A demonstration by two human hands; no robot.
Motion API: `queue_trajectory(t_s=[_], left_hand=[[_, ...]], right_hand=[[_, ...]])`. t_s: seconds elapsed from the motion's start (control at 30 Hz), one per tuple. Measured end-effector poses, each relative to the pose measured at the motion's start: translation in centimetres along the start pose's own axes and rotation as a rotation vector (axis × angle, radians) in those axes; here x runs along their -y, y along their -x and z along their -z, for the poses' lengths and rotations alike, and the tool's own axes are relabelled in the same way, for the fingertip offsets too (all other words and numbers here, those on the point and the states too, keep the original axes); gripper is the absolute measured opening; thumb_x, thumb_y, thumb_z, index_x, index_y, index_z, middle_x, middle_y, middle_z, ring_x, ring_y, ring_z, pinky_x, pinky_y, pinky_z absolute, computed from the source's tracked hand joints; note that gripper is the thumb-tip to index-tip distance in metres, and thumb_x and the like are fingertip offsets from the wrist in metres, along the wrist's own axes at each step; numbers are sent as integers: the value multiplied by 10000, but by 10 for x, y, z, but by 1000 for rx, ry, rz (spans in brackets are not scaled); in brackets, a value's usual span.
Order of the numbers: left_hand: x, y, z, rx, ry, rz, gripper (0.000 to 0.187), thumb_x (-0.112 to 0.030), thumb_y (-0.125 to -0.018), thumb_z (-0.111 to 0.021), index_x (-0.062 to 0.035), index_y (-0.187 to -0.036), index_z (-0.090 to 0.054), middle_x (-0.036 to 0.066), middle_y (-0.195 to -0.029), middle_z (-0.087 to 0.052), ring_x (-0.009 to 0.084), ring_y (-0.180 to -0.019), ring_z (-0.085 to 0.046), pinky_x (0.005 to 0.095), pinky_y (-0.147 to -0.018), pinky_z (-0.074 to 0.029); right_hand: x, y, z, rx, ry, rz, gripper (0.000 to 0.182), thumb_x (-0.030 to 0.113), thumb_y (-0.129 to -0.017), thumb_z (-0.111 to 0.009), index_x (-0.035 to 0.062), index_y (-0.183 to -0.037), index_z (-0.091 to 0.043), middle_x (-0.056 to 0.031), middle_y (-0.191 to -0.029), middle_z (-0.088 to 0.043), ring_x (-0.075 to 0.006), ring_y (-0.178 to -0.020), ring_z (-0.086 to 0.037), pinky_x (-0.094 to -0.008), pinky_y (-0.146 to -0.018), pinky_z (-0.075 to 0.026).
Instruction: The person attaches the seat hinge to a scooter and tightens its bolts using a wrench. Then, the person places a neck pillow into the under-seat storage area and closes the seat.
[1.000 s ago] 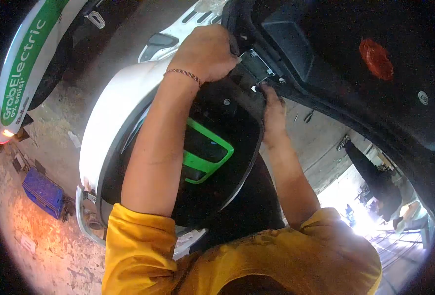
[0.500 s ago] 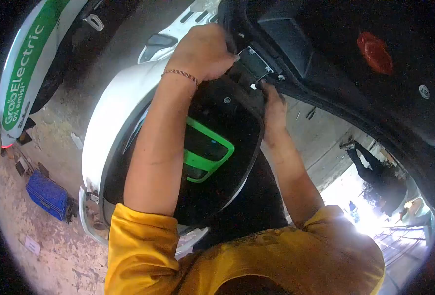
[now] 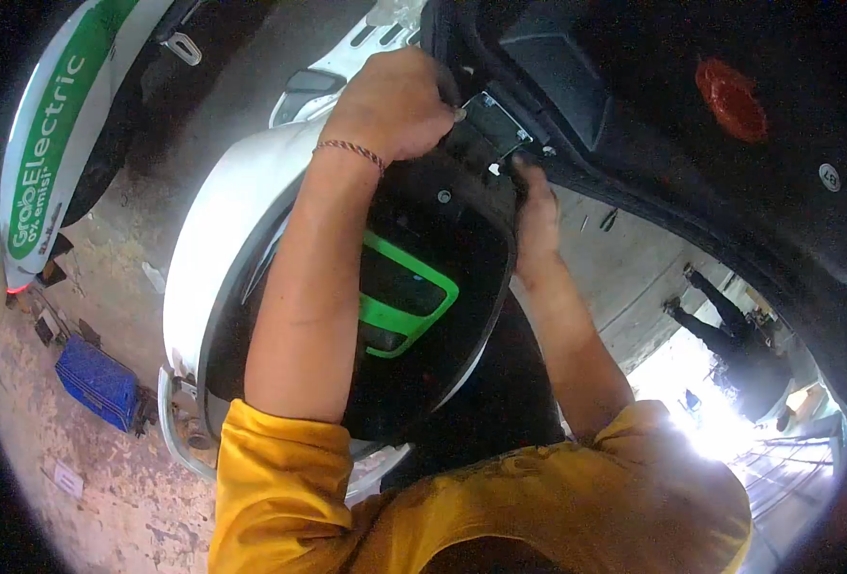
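My left hand [image 3: 400,105], with a braided bracelet at the wrist, is closed beside a metal plate [image 3: 500,115] at the top of a black compartment [image 3: 481,206]. What its fingers hold is too small to make out. Closed at the compartment's right edge, my right hand [image 3: 536,206] has its fingertips near a small white piece [image 3: 494,169] and a thin wire. Its grip is partly hidden. Below the hands lies a dark inner surface with a green frame-shaped marking [image 3: 409,314]. A white curved body panel [image 3: 208,225] runs along the left.
A black padded underside [image 3: 653,124] with a red patch [image 3: 732,100] fills the upper right. At the far left are a white-and-green panel [image 3: 55,143] and a blue box [image 3: 96,383]. Another person [image 3: 744,359] is on the right, near bright light.
Both hands keep nearly the same places and grips. The view has shifted slightly. The other person's legs on the right are now farther apart.
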State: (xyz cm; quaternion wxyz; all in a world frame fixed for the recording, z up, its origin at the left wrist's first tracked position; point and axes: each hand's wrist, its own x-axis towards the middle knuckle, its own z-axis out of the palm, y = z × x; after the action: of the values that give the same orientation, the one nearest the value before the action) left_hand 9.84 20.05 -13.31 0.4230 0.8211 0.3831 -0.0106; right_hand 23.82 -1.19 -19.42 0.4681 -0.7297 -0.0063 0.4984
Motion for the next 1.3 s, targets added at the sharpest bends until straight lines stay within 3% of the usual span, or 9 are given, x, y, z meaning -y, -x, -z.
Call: queue_trajectory(t_s=[0.13, 0.23, 0.3, 0.43, 0.53, 0.6, 0.87, 1.07, 1.3], left_hand=[[0, 0, 2, 19, 52, 6, 338, -332, -779, -720, -47, -961, -726, 230, -918, -679, 403, -904, -652, 454, -813, -522], [3, -2, -2, -19, -37, 0, 335, -326, -774, -724, -46, -957, -726, 225, -919, -681, 405, -904, -651, 454, -810, -523], [3, -2, -1, -32, -44, 14, 338, -326, -771, -727, -46, -960, -726, 225, -924, -682, 404, -906, -653, 453, -813, -524], [6, -4, -6, -5, -49, 18, 354, -333, -763, -738, -44, -967, -725, 228, -929, -682, 403, -908, -655, 453, -818, -524], [1, -1, -3, -41, -42, 67, 363, -339, -760, -738, -39, -963, -723, 229, -926, -682, 398, -907, -657, 454, -817, -525], [-2, 1, 2, -22, -6, 48, 358, -338, -763, -736, -41, -962, -723, 227, -928, -683, 398, -907, -657, 453, -818, -525], [-1, 3, 2, -42, -12, 39, 401, -350, -729, -741, 27, -863, -702, 281, -912, -664, 426, -918, -651, 463, -835, -530], [9, -7, -20, -83, 113, 97, 255, -204, -717, -650, 42, -771, -690, 277, -858, -665, 416, -864, -666, 468, -815, -542], [-9, 10, 15, 26, 187, 213, 250, -123, -751, -649, 27, -941, -711, 271, -1037, -670, 394, -977, -674, 491, -850, -535]], right_hand=[[37, 26, -21, -98, 379, 15, 343, 319, -932, -580, 49, -1130, -656, -143, -1142, -630, -257, -1029, -581, -335, -929, -433], [26, 21, -15, -78, 533, 310, 366, 303, -892, -625, 5, -1102, -650, -113, -1080, -642, -244, -979, -589, -338, -903, -446], [28, 14, -17, -93, -9, -91, 370, 294, -868, -659, -13, -1074, -657, -94, -1047, -654, -245, -946, -600, -352, -867, -464], [29, 17, -16, -145, -40, -160, 297, 275, -901, -606, 18, -1040, -656, -89, -939, -651, -205, -852, -647, -334, -759, -511], [19, 10, -9, -15, 116, 122, 283, 212, -878, -665, -30, -1024, -673, -129, -1036, -674, -259, -911, -627, -355, -844, -487], [27, 17, -11, 51, -363, -165, 235, 152, -888, -640, -45, -1014, -664, -149, -1009, -679, -250, -878, -647, -338, -832, -512], [49, 11, -11, 213, -393, -258, 263, 132, -910, -591, -33, -1112, -622, -149, -1053, -688, -268, -929, -676, -374, -850, -544], [53, 7, -4, 281, -312, -388, 308, 158, -907, -590, 3, -1173, -598, -148, -1143, -663, -280, -1028, -649, -382, -934, -508], [57, 12, -22, 254, -283, -365, 323, 188, -964, -489, -11, -1197, -591, -149, -1211, -625, -298, -1096, -605, -393, -965, -482]])
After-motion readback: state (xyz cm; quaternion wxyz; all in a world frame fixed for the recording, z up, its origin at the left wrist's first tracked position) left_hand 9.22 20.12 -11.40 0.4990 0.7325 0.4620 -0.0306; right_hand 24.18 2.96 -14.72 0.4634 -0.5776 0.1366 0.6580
